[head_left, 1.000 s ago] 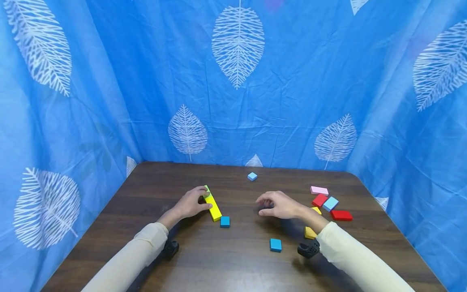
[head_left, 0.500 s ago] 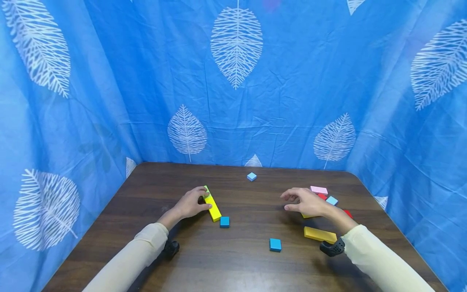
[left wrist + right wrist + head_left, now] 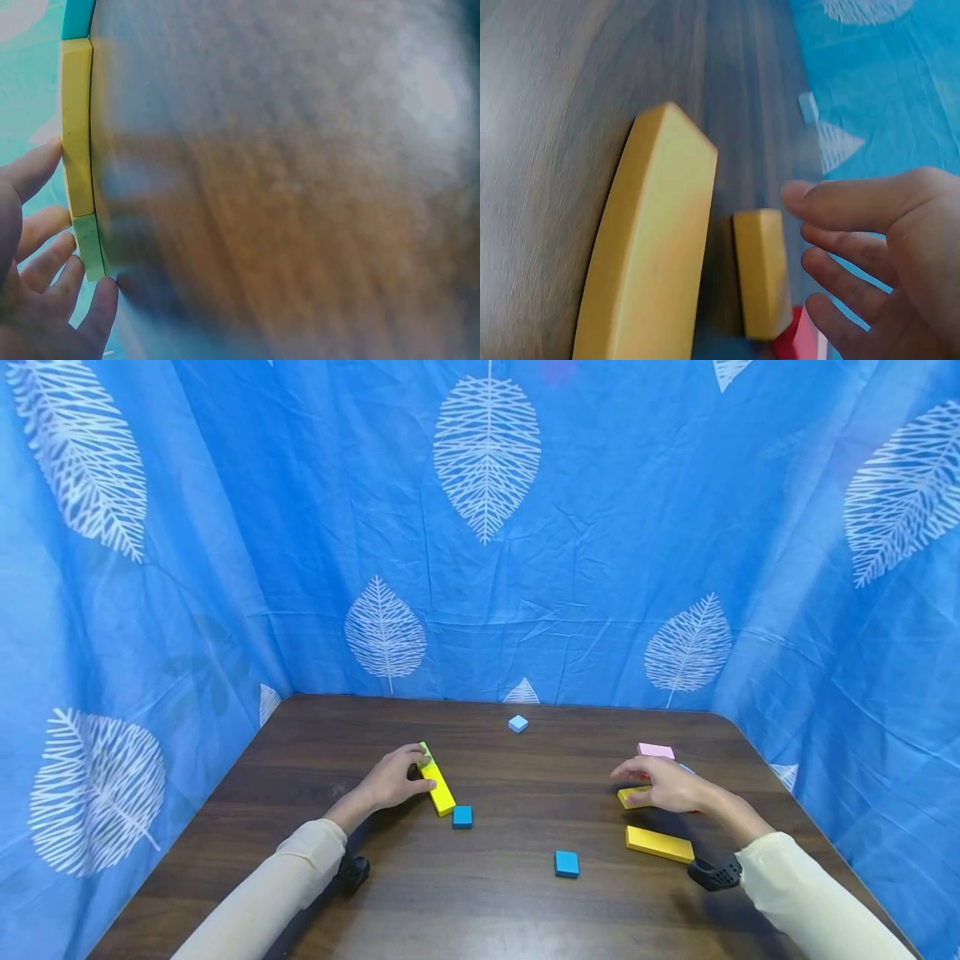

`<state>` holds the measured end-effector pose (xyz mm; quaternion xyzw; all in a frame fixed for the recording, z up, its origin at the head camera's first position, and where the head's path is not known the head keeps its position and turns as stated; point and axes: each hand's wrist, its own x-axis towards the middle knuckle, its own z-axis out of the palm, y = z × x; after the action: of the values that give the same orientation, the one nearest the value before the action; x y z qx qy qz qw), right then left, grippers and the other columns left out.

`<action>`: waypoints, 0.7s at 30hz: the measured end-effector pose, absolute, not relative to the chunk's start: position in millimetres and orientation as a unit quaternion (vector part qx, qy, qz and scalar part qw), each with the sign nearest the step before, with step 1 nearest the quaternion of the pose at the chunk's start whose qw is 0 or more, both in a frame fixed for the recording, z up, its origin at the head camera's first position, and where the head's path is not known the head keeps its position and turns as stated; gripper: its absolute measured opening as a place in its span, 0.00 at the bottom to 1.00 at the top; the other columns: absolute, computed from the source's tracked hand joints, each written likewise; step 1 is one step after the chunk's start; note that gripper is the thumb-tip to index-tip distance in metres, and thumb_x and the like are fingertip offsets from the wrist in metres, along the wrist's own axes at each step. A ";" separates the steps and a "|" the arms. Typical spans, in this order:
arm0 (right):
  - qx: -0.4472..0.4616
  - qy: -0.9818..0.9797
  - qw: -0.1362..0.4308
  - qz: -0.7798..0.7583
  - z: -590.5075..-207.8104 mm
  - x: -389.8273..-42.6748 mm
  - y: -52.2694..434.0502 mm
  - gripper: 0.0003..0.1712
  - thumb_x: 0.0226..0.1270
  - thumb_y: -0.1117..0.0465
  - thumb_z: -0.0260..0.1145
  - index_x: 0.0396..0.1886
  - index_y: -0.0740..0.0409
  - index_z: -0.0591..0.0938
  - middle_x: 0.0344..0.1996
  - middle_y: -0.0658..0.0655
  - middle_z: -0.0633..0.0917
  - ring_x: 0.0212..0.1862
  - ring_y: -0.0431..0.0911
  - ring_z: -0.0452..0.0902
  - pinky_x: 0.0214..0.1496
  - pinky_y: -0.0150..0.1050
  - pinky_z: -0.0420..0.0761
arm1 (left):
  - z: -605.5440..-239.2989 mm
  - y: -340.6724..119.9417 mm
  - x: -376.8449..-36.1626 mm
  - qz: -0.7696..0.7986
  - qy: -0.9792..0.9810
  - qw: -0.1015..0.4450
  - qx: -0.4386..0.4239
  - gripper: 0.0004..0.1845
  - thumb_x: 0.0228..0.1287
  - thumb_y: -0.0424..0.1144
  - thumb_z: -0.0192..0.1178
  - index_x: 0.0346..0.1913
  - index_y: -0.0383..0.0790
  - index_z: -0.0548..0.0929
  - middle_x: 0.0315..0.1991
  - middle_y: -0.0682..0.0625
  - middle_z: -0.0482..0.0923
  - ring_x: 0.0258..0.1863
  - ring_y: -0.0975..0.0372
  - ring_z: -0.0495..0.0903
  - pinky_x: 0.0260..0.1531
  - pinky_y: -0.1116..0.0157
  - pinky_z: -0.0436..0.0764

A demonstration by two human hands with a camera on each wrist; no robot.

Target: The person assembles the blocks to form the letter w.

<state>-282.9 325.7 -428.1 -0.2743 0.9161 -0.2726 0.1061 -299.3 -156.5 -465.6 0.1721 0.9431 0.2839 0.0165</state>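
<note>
My left hand (image 3: 390,778) rests against a row of blocks on the table, its fingers loosely extended. Its thumb touches the long yellow block (image 3: 76,127), and the other fingers lie at the small light green block (image 3: 88,246) joined end to end with it. A small blue block (image 3: 462,817) meets the yellow one's near end. My right hand (image 3: 671,783) hovers over the cluster at the right, thumb and fingers spread with nothing between them. Close by its thumb is a shorter yellow block (image 3: 761,274). A longer yellow block (image 3: 654,247) lies nearer me.
A pink block (image 3: 656,750) and a red block (image 3: 799,337) lie by the right hand, partly covered by it in one view or the other. Another blue block (image 3: 566,864) sits front centre, and a light blue one (image 3: 517,723) near the back edge. Blue curtain (image 3: 585,568) surrounds the table (image 3: 480,910).
My right hand has moved rightward from mid-table to above the block cluster, uncovering the longer yellow block. The left hand has stayed in place on its row.
</note>
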 end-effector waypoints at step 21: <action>-0.333 0.915 0.104 -0.203 -436.0 -292.0 327.2 0.19 0.55 0.74 0.79 0.46 0.56 0.88 0.45 0.49 0.86 0.45 0.48 0.79 0.54 0.57 0.82 | -463.7 -156.6 -297.9 0.287 0.944 0.022 0.163 0.29 0.67 0.41 0.72 0.66 0.30 0.79 0.73 0.36 0.68 0.69 0.44 0.71 0.64 0.50 0.76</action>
<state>-292.0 327.2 -436.0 -0.3329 0.9149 -0.2033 0.1037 -297.9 -156.6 -463.7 0.1632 0.9438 0.2867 0.0218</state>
